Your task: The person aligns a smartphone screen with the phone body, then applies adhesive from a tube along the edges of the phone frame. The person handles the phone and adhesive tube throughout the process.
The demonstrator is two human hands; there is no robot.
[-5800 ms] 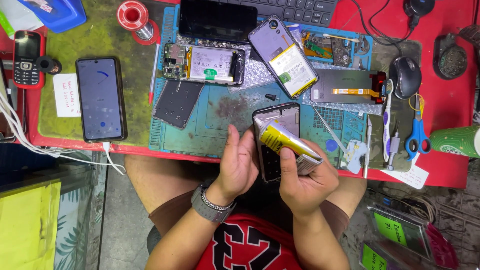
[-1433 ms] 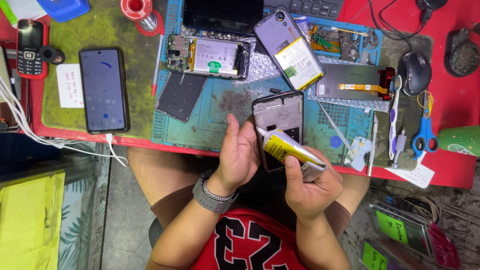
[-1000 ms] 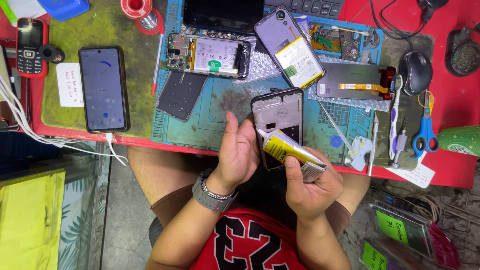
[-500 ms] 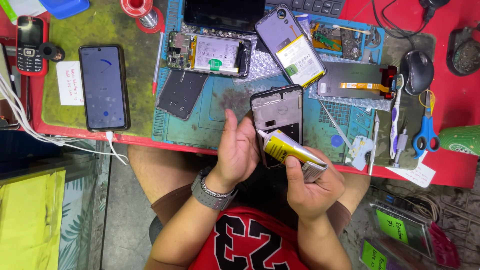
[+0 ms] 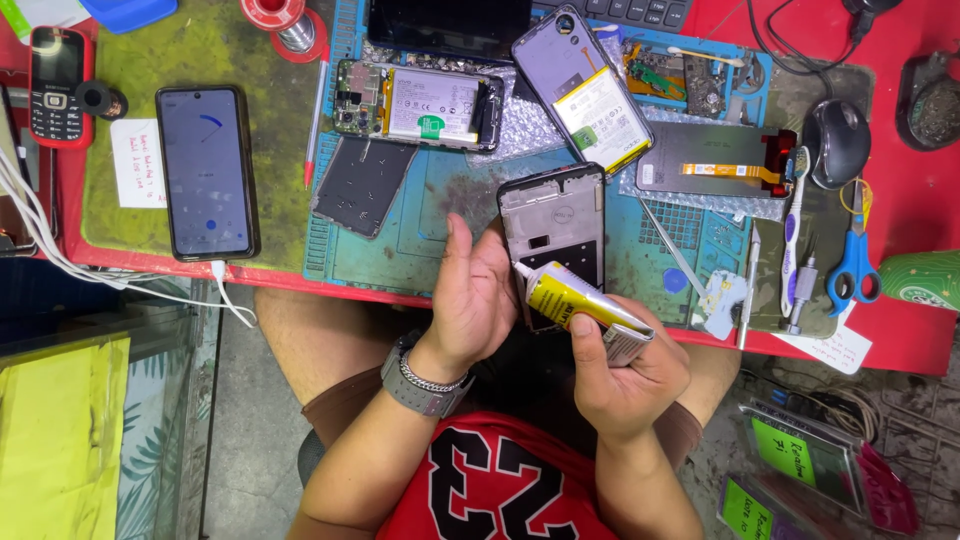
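Phone frame upright at near edge of blue mat, gripped along its left side by our left hand, fingers curled round it. Our right hand closed around yellow glue tube, nozzle touching frame's lower left corner. Right of frame: loose screen panel, toothbrush, scissors. Left of frame: charging phone. Risk, we judge: squeezing too hard floods frame with glue; frame slipping smears bead; tube dripping onto mat.
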